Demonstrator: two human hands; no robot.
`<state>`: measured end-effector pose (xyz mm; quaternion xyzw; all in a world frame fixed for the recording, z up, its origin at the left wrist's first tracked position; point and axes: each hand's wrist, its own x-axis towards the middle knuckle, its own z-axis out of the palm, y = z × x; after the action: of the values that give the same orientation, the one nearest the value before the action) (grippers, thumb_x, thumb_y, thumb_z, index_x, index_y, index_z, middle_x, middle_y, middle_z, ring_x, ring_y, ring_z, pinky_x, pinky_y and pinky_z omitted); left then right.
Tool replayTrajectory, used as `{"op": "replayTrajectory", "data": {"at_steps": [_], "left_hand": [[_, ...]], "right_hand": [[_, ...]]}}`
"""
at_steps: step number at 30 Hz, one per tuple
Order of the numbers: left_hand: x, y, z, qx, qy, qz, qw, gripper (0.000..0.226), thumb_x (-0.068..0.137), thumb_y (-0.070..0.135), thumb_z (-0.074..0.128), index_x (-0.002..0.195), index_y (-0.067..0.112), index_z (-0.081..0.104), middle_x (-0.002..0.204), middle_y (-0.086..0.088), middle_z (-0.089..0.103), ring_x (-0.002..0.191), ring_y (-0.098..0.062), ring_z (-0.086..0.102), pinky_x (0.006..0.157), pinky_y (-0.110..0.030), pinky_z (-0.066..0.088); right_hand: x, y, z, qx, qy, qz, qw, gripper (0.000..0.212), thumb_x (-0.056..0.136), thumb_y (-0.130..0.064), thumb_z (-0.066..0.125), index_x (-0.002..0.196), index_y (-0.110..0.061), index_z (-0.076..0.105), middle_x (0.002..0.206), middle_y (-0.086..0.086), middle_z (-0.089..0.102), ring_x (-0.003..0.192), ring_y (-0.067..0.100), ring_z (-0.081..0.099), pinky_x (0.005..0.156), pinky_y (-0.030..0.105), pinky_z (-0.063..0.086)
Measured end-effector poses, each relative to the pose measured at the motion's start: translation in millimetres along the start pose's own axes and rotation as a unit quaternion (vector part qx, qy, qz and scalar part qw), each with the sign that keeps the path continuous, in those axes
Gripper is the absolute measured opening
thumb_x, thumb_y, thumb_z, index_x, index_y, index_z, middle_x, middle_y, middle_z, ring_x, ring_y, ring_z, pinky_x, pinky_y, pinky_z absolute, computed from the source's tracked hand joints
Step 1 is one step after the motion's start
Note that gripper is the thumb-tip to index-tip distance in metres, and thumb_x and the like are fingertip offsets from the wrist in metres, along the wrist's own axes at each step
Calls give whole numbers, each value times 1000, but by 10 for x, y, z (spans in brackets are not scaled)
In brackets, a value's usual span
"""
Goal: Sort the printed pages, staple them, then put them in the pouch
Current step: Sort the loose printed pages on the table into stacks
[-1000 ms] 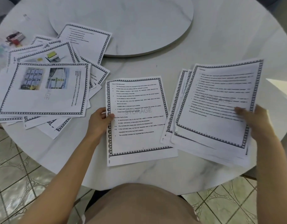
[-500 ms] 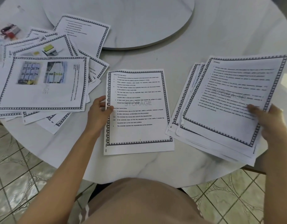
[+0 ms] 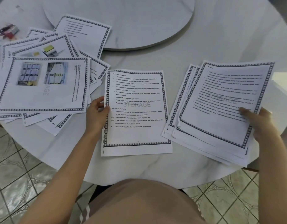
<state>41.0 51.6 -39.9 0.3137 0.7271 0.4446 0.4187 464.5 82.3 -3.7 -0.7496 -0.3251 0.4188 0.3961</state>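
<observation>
Since the earlier frames, the thick stack of bordered printed pages (image 3: 217, 109) in my right hand (image 3: 259, 122) has swung toward the right of the frame and back again, while the single bordered printed page with a grey STORAGE watermark (image 3: 136, 112) has kept its place at the centre of the round white marble-patterned counter (image 3: 204, 46). My left hand (image 3: 97, 110) has stayed at that page's left edge.

My right grip pinches the stack at its lower right corner, thumb on top of the uppermost sheet and fingers underneath, out of sight. The stack sits at the right of the frame, fanned slightly, its lower edge reaching past the counter's rim; whether its left side rests on the counter I cannot tell. My left grip is pressed together on the single page's left edge, thumb on the printed face, the other fingers curled at the margin.

At the left of the frame lies a loose spread of bordered printed sheets (image 3: 84, 34), overlapping at several angles. Topmost among them is a sideways sheet with two colour photographs (image 3: 42, 84). At the far upper left sits a small red and dark object (image 3: 8, 30), too blurred to identify. A round white marble-patterned turntable (image 3: 139, 21) occupies the upper middle of the counter. Pale patterned floor tiles (image 3: 18, 183) show below the counter's rim.
</observation>
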Motion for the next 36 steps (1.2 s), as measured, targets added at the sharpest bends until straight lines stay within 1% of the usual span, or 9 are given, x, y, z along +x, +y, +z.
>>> {"op": "replayTrajectory", "data": {"at_steps": [4, 8, 10, 13, 15, 23, 27, 30, 36], "left_hand": [[-13, 35, -15, -1, -22, 14, 1000, 41, 90, 3, 54, 129, 17, 51, 112, 0, 58, 88, -2, 56, 72, -13, 46], [-59, 39, -32, 50, -66, 47, 995, 47, 92, 5, 52, 134, 23, 44, 117, 1, 55, 102, -9, 52, 80, -10, 44], [-74, 58, -82, 57, -64, 54, 995, 45, 94, 6, 48, 132, 28, 43, 114, 2, 58, 104, -11, 54, 87, -21, 46], [-85, 124, -218, 69, -43, 76, 994, 43, 96, 4, 41, 127, 34, 45, 97, 15, 58, 83, 8, 59, 72, -8, 49], [-71, 188, -369, 77, -14, 83, 993, 43, 96, 2, 39, 125, 33, 46, 94, 15, 57, 70, 16, 57, 61, -3, 46], [5, 319, -1089, 76, 101, 101, 987, 40, 96, 6, 41, 133, 21, 46, 111, -10, 60, 89, -21, 59, 82, -39, 50], [33, 243, -1292, 68, 128, 64, 987, 40, 94, 10, 41, 131, 24, 47, 114, -8, 62, 103, -30, 61, 91, -50, 48], [21, 158, -1275, 56, 123, 43, 990, 39, 95, 8, 41, 132, 20, 47, 114, -11, 61, 102, -28, 60, 90, -45, 49], [18, 57, -1118, 30, 106, 5, 994, 38, 96, 5, 41, 133, 10, 47, 107, -7, 61, 88, -17, 60, 89, -36, 45]], "right_hand": [[25, 50, 117, 2, 0, 4, 1000, 37, 86, -10, 63, 120, -1, 55, 61, -16, 68, 51, -8, 62, 75, 31, 57], [20, 79, 321, -23, -19, -5, 1000, 34, 86, -6, 62, 119, -1, 56, 90, 2, 65, 56, -3, 64, 57, 16, 56], [-12, 91, 460, -44, -23, -18, 999, 33, 85, -8, 64, 117, -2, 59, 103, 11, 65, 76, 13, 68, 69, 25, 58], [-63, 95, 674, -75, -19, -42, 996, 31, 80, -15, 68, 110, -9, 64, 104, 10, 66, 98, 29, 64, 91, 48, 51], [-101, 86, 821, -96, -20, -47, 994, 29, 79, -18, 69, 106, -9, 65, 103, 10, 68, 98, 29, 64, 92, 49, 51], [-242, -11, 1203, -101, 85, -105, 986, 29, 83, -13, 65, 110, -3, 60, 94, 3, 60, 84, 15, 55, 68, 13, 39], [-200, -15, 1150, -128, 97, -142, 977, 5, 86, -16, 61, 82, -12, 62, 72, 4, 56, 72, 18, 48, 60, 18, 34], [-107, -9, 1032, -146, 104, -150, 972, 22, 89, -17, 57, 67, -15, 52, 55, -6, 44, 68, 16, 40, 53, 13, 31], [55, -30, 692, -155, 141, -153, 966, 25, 90, -16, 55, 105, 1, 67, 100, 16, 69, 90, 23, 60, 84, 21, 41]]}}
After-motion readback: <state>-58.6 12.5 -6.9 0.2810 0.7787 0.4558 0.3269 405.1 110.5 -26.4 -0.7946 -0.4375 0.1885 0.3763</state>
